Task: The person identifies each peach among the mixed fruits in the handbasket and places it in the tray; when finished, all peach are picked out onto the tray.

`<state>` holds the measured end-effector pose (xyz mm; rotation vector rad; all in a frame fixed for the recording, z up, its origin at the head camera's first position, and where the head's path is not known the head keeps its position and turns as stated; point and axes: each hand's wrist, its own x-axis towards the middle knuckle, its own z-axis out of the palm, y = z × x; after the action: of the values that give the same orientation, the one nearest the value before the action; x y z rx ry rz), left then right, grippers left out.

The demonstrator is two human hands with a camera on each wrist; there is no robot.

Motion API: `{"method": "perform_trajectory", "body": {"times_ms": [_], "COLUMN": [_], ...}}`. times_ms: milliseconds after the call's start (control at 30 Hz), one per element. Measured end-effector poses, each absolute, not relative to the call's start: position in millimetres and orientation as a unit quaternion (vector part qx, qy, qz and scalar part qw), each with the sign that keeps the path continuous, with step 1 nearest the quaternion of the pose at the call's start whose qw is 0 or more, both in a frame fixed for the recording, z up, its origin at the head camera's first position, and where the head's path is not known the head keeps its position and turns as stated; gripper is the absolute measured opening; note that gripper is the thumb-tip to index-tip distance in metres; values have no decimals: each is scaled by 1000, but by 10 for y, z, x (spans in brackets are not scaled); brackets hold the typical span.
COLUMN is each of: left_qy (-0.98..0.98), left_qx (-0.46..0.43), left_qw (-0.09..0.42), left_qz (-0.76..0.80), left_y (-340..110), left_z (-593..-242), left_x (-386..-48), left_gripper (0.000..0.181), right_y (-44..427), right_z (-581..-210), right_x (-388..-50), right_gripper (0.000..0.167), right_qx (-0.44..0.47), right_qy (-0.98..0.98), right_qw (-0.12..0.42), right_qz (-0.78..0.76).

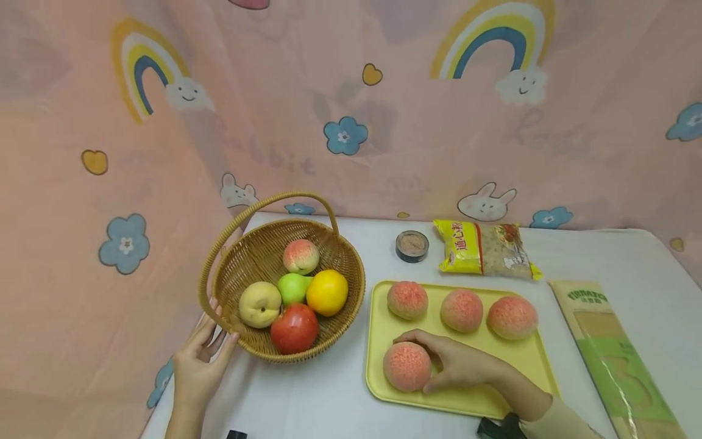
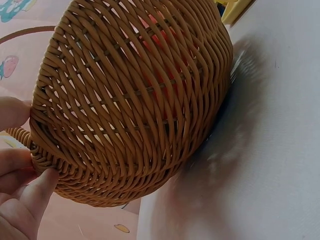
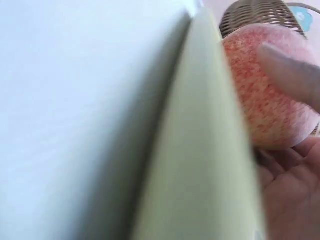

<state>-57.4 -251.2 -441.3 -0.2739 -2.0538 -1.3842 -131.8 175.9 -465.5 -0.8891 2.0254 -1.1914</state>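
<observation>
Four pink peaches are found on the yellow tray [image 1: 525, 356], at the right of the scene. Three far peaches [image 1: 462, 310] stand in a row along its far side; the near peach [image 1: 407, 366] is located at its near left corner. The near peach is held by the right hand [image 1: 457, 360], with thumb and fingers curled about its right side. Whether its underside is in contact with the tray cannot be told.

The wicker basket [image 1: 241, 271] is sited just left of the tray and is loaded with mixed fruit, a red apple [image 1: 295, 328] being nearest. Its near left rim, by the foot of the handle [image 1: 207, 268], is pinched by the left hand [image 1: 200, 366].

For sound handling, it is judged that the near peach should be taken around its widest part, with pressure shared between thumb and fingers, since a one-sided hold could let the round body roll out. Any lift should be made straight up, so that the tray's rim is not struck and the far peaches are not knocked. The basket should be steadied lightly; a pull on its rim could tip it.
</observation>
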Motion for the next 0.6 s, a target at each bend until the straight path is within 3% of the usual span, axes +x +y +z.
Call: {"method": "perform_trajectory", "body": {"times_ms": [267,600], "left_qy": [-783,-779], "left_qx": [-101,-111], "left_qw": [320,318], "left_qz": [-524,-529], "left_y": [-2517,-2521], "left_z": [-4436,-4447], "left_x": [-566,-566], "left_gripper": [57,60], "right_y": [1831,1809], "right_z": [-4533,-4034], "right_x": [-1276,-1400], "right_gripper": [80,72], "right_qx": [-348,-382], "right_qy": [773,765], "right_qw": [299,263], "right_qz": [-437,-446]}}
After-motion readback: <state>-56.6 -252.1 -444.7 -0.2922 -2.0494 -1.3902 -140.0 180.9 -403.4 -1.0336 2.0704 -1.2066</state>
